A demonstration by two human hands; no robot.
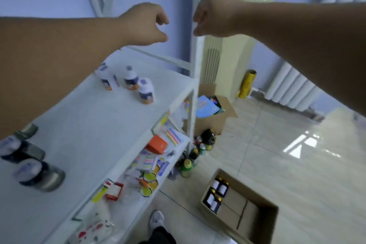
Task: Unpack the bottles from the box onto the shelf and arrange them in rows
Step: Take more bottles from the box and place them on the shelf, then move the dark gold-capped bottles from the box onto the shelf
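While the left hand [146, 24] and right hand [213, 16] hang empty, fingers loosely curled, we flag scattered bottles [146, 91]. The left forearm [59, 61] could topple them.

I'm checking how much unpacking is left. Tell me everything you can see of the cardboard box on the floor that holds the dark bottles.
The cardboard box is plain brown, rectangular and open at the top. It sits flat on the pale tiled floor, just off the shelf's front edge. Four dark bottles with yellowish caps and white labels stand clustered in one end. The rest of its bottom is bare cardboard flaps. Nothing else touches it.
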